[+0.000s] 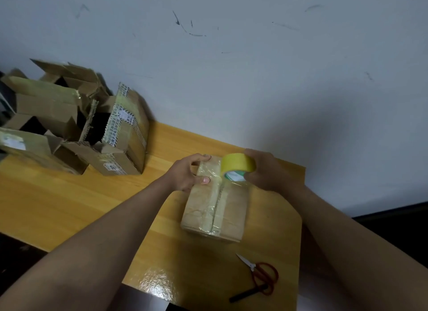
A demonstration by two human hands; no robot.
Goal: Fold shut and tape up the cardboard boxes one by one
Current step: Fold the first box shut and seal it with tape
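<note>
Yellow tape roll [238, 166] sits in your right hand's [268, 171] grip; your left hand [188, 174] clasps the closed cardboard box [217, 202] on the tabletop [92, 199].

closed brown cardboard box [215, 209] lies flat, taped along its seam; yellow tape roll [238, 165] at its far end.
</note>
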